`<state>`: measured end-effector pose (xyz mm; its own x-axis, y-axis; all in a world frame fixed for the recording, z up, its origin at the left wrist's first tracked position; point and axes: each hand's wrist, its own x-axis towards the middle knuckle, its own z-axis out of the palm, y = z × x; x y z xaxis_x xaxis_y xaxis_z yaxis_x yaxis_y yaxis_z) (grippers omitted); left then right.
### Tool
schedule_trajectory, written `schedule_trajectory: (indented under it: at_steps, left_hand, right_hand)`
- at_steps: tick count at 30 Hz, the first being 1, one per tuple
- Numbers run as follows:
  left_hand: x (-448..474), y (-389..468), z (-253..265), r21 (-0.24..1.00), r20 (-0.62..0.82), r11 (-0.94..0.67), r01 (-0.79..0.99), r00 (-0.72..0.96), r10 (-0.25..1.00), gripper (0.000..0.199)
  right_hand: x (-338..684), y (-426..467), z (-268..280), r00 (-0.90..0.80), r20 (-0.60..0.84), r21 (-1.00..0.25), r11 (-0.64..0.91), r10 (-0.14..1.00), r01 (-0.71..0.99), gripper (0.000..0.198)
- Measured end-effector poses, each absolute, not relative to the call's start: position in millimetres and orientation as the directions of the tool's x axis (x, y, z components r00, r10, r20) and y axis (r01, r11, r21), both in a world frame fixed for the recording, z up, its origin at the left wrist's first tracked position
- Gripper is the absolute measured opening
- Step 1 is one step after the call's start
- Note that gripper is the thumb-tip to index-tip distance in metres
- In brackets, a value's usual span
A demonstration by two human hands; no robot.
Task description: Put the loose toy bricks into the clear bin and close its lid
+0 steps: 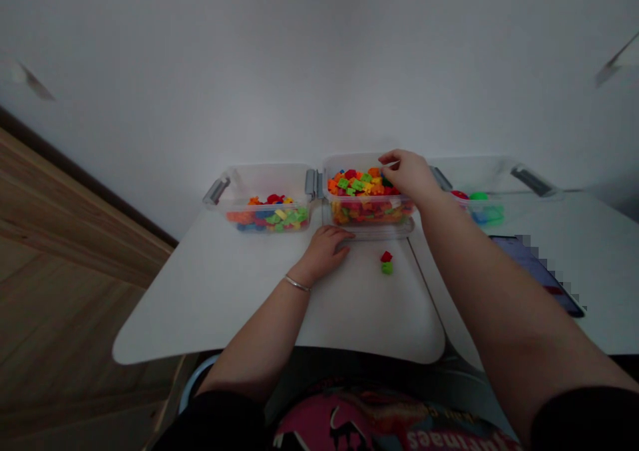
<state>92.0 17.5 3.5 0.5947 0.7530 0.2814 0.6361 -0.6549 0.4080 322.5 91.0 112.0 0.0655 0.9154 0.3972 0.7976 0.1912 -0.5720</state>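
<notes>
My right hand [408, 175] is over the right side of the middle clear plastic box [369, 201], which is heaped with small colourful toy bricks [357, 183]. Its thumb and fingers are curved and apart, close to a dark green brick [387, 181]; nothing shows clearly in its grip. My left hand [324, 250] lies open on the white table, its fingers near the front of that box and holding nothing. A red brick [386, 257] and a light green brick [387, 268] sit together on the table in front of the box.
A second clear box [267, 208] with fewer bricks stands at left. To the right, another clear box [492, 171] holds red, green and blue pieces, partly behind my right arm. A phone or tablet [544, 271] lies on the table [214, 304] right of my forearm.
</notes>
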Motion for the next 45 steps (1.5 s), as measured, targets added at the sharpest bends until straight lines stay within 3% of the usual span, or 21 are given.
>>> schedule_trajectory:
  at_steps: [4, 7, 11, 14, 18, 21, 24, 45]
  left_hand:
    - [92, 17, 4, 0.417, 0.277, -0.652, 0.633, 0.595, 0.754, 0.035]
    - [92, 16, 6, 0.427, 0.274, -0.647, 0.632, 0.591, 0.759, 0.034]
    - [92, 15, 7, 0.426, 0.279, -0.647, 0.633, 0.588, 0.759, 0.034]
    - [92, 15, 5, 0.427, 0.283, -0.644, 0.635, 0.582, 0.762, 0.033]
    - [92, 17, 2, 0.426, 0.285, -0.643, 0.636, 0.58, 0.763, 0.034]
    - [92, 17, 2, 0.419, 0.288, -0.645, 0.639, 0.581, 0.762, 0.034]
    - [92, 16, 3, 0.415, 0.277, -0.642, 0.645, 0.582, 0.764, 0.034]
    - [92, 17, 3, 0.415, 0.286, -0.646, 0.641, 0.582, 0.761, 0.034]
  right_hand:
    - [320, 90, 112, 0.029, 0.52, -0.507, 0.281, 0.853, 0.815, 0.022]
    - [319, 80, 113, 0.057, 0.681, -0.486, 0.393, 0.73, 0.781, 0.026]
    - [318, 44, 106, 0.151, 0.762, -0.527, 0.468, 0.63, 0.71, 0.031]
    - [320, 10, 86, 0.18, 0.731, -0.598, 0.489, 0.658, 0.635, 0.028]
    - [330, -22, 47, 0.02, 0.618, -0.625, 0.476, 0.786, 0.619, 0.018]
    - [339, -32, 19, -0.155, 0.497, -0.616, 0.473, 0.854, 0.63, 0.022]
    - [347, -36, -4, -0.225, 0.423, -0.597, 0.457, 0.878, 0.66, 0.03]
    - [352, -35, -28, -0.258, 0.399, -0.554, 0.456, 0.88, 0.697, 0.031]
